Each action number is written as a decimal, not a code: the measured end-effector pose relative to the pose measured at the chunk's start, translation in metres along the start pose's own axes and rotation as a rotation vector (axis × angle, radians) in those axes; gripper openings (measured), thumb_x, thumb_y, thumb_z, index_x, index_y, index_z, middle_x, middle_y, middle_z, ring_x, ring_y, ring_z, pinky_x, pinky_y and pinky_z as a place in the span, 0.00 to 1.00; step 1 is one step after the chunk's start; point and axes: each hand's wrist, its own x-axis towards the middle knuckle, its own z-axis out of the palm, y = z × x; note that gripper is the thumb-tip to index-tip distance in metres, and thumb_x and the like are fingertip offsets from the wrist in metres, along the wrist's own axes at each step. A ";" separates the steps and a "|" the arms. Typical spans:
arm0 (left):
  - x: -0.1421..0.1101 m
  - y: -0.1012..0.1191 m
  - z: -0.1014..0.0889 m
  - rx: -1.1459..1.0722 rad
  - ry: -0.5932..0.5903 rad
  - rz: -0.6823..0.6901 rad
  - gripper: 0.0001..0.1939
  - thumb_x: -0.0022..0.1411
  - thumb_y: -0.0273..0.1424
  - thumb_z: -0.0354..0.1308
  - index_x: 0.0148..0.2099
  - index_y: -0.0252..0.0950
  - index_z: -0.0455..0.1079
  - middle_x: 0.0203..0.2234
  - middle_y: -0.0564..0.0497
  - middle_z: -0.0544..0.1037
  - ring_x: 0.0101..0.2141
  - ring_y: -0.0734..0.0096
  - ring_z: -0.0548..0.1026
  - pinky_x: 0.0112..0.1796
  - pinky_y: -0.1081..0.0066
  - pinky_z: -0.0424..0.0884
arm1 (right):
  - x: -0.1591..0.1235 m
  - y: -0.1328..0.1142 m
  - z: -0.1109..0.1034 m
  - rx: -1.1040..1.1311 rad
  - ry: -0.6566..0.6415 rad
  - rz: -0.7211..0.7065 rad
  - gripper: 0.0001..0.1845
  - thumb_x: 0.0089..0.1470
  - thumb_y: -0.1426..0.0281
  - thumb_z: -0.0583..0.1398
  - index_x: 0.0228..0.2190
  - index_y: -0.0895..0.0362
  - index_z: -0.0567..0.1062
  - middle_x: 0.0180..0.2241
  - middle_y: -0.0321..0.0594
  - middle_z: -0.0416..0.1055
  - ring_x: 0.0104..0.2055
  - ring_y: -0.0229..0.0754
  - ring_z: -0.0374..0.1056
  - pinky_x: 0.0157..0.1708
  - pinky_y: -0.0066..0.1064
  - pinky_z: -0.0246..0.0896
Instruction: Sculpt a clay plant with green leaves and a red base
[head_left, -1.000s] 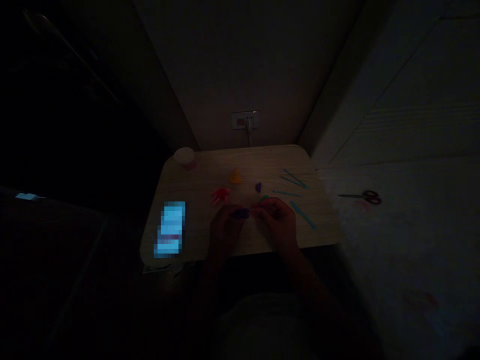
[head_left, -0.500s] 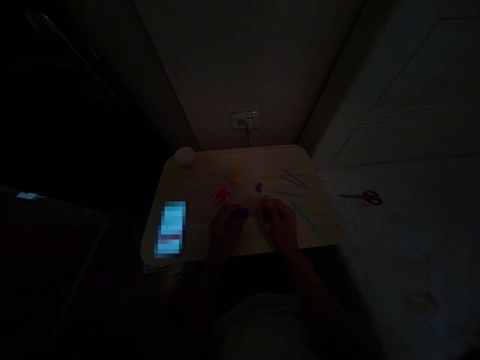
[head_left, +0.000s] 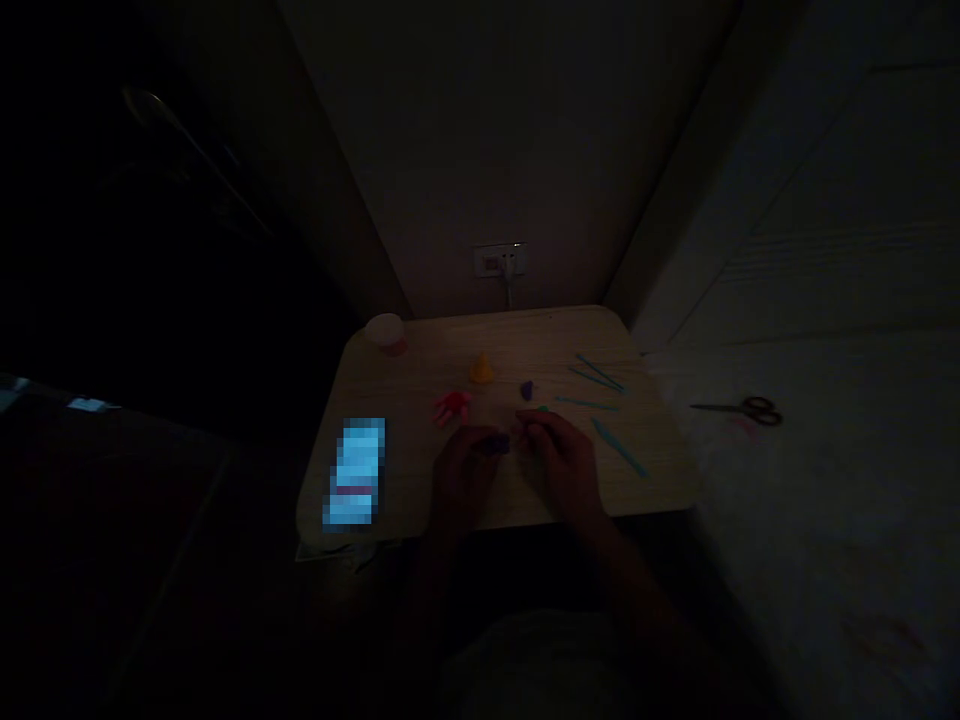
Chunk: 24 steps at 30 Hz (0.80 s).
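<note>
The room is very dark. My left hand (head_left: 463, 472) is closed around a small dark purple lump (head_left: 496, 443), which looks like modelling clay, just over the near half of the table. Close by on the right, my right hand (head_left: 561, 458) has its fingertips pinched together; whatever is between them is too dark to make out. A green bit (head_left: 543, 409) shows just behind its knuckles. Beyond the hands lie a smaller purple piece (head_left: 527, 390), an orange cone-like piece (head_left: 481, 369) and a red and pink piece with finger-like prongs (head_left: 452, 406).
On the table's (head_left: 420, 500) right side are thin teal sticks (head_left: 598, 373) and a broader teal tool (head_left: 619, 447). A blurred-out lit phone (head_left: 355, 472) lies left, a pale cup (head_left: 387, 333) back left. Scissors (head_left: 757, 409) rest off the table, right. A socket (head_left: 500, 261) holds a plug.
The whole view has shifted slightly, so everything sits lower and further right. My right fingertips have moved a little left, away from the green bit and nearer the purple lump.
</note>
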 end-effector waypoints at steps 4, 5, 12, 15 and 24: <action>0.000 0.001 0.000 0.008 0.018 0.007 0.10 0.65 0.29 0.64 0.49 0.39 0.78 0.42 0.46 0.84 0.42 0.63 0.82 0.46 0.65 0.79 | -0.001 0.000 -0.001 -0.025 -0.003 -0.020 0.10 0.64 0.63 0.61 0.36 0.51 0.83 0.31 0.39 0.81 0.30 0.43 0.72 0.32 0.34 0.67; 0.000 0.001 0.000 0.008 0.021 0.005 0.10 0.65 0.29 0.64 0.49 0.39 0.78 0.41 0.46 0.84 0.42 0.63 0.82 0.46 0.65 0.79 | -0.001 0.000 -0.001 -0.023 -0.004 -0.020 0.10 0.64 0.63 0.61 0.35 0.51 0.83 0.31 0.39 0.81 0.30 0.43 0.72 0.32 0.34 0.67; 0.000 0.000 0.000 0.012 0.016 -0.018 0.08 0.66 0.29 0.64 0.48 0.39 0.78 0.41 0.47 0.84 0.42 0.63 0.82 0.45 0.66 0.78 | -0.003 -0.001 0.002 0.081 -0.001 0.032 0.04 0.61 0.64 0.65 0.35 0.49 0.81 0.33 0.38 0.83 0.31 0.43 0.75 0.33 0.34 0.70; 0.000 -0.001 0.000 0.012 0.020 0.005 0.10 0.66 0.29 0.64 0.49 0.39 0.78 0.42 0.47 0.83 0.42 0.63 0.82 0.47 0.65 0.78 | -0.003 0.000 0.002 0.071 0.009 0.049 0.02 0.55 0.66 0.69 0.34 0.49 0.82 0.36 0.39 0.84 0.35 0.45 0.78 0.37 0.36 0.72; -0.001 -0.003 0.000 0.045 0.004 0.048 0.10 0.64 0.28 0.65 0.49 0.39 0.77 0.42 0.48 0.83 0.43 0.64 0.82 0.47 0.65 0.78 | 0.000 0.005 -0.003 -0.055 -0.007 -0.085 0.02 0.53 0.69 0.69 0.30 0.50 0.85 0.33 0.38 0.82 0.38 0.46 0.77 0.44 0.37 0.71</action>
